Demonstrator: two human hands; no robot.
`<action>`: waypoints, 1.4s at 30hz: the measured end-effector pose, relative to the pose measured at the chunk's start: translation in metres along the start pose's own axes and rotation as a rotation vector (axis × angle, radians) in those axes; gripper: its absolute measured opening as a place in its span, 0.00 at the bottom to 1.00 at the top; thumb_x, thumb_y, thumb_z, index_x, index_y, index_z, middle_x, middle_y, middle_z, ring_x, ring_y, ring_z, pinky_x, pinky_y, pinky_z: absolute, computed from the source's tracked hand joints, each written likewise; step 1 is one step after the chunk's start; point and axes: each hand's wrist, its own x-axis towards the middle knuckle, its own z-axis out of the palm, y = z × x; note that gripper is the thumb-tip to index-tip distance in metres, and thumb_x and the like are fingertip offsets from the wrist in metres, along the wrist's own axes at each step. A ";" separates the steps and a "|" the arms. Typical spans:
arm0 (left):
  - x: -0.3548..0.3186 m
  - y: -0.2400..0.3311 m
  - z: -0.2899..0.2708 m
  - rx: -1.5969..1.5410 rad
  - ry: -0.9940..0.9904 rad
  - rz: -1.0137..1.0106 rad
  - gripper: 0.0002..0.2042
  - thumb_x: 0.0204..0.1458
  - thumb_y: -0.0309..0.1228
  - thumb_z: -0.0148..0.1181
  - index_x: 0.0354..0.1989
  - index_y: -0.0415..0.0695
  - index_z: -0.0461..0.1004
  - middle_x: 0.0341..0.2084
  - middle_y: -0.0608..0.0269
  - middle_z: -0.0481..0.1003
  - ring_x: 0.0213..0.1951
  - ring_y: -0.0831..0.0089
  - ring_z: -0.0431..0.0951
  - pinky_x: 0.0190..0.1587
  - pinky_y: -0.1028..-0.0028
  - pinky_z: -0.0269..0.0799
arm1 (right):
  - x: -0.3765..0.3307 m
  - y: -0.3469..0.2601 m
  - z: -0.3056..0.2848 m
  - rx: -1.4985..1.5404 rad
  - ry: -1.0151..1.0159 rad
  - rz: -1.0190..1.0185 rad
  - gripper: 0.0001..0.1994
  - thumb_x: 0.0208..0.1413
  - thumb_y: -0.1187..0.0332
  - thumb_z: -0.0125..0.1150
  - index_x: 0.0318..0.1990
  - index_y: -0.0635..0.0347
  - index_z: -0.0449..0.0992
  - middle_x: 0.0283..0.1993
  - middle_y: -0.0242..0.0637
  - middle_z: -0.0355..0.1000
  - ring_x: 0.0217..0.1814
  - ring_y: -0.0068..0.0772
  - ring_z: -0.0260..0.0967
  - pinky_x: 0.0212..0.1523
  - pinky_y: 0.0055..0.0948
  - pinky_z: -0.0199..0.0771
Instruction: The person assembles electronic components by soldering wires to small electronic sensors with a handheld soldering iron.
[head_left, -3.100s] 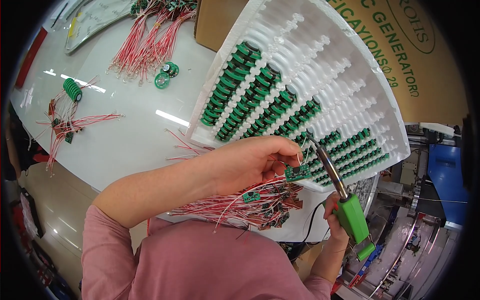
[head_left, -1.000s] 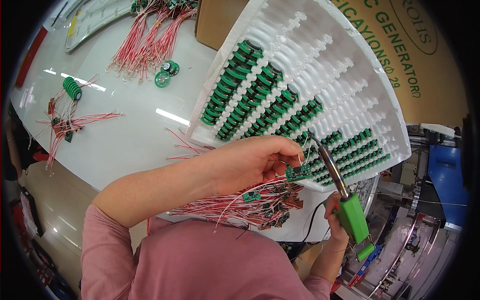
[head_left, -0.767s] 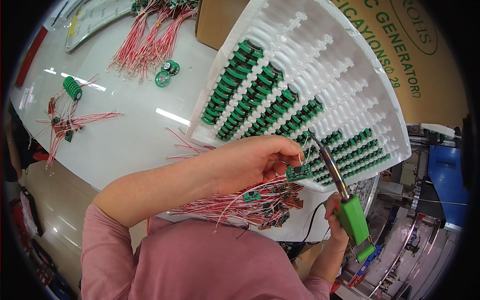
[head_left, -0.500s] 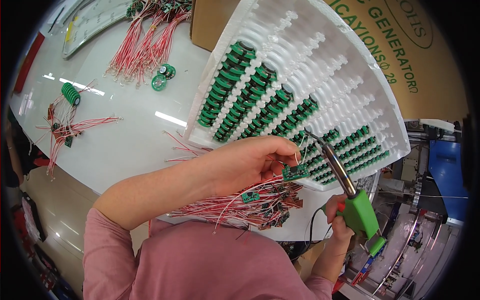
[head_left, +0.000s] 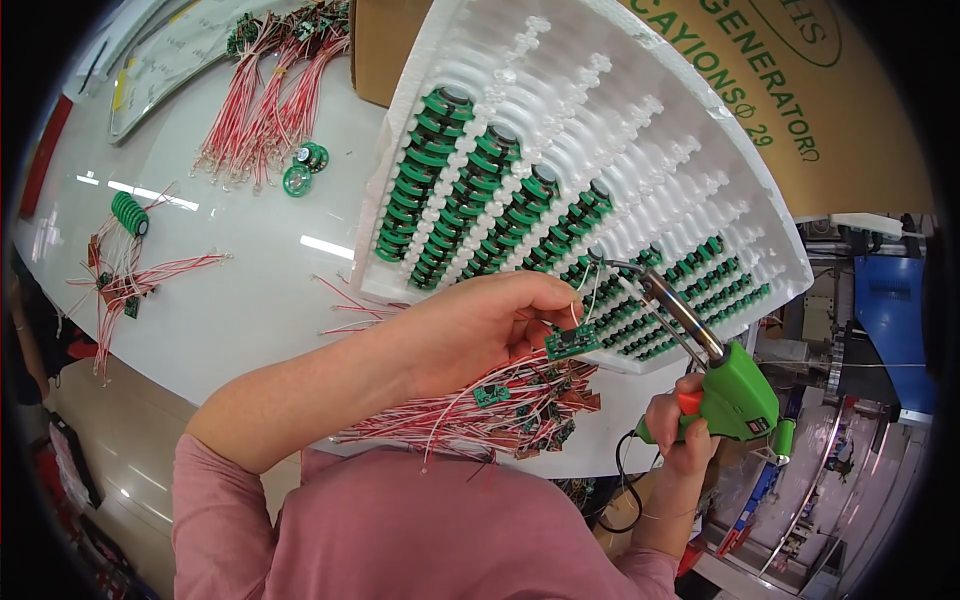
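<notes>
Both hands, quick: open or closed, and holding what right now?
Left hand: closed, holding a small green circuit board with wires; exact grip partly hidden.
Right hand: closed around a green soldering gun.

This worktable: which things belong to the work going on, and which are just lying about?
Seemingly in use:
green soldering iron, in the right hand
small wired circuit board, in the left hand
white tray of green round parts

Apparently lying about:
far wire bundles
two loose round pieces
cardboard box
</notes>
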 end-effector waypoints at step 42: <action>0.008 -0.002 0.022 0.097 0.148 0.020 0.10 0.51 0.37 0.51 0.36 0.45 0.70 0.27 0.73 0.68 0.25 0.85 0.60 0.29 0.83 0.57 | -0.006 -0.002 -0.009 -0.065 0.070 0.010 0.28 0.46 0.50 0.58 0.47 0.65 0.65 0.12 0.30 0.60 0.12 0.19 0.54 0.16 0.19 0.53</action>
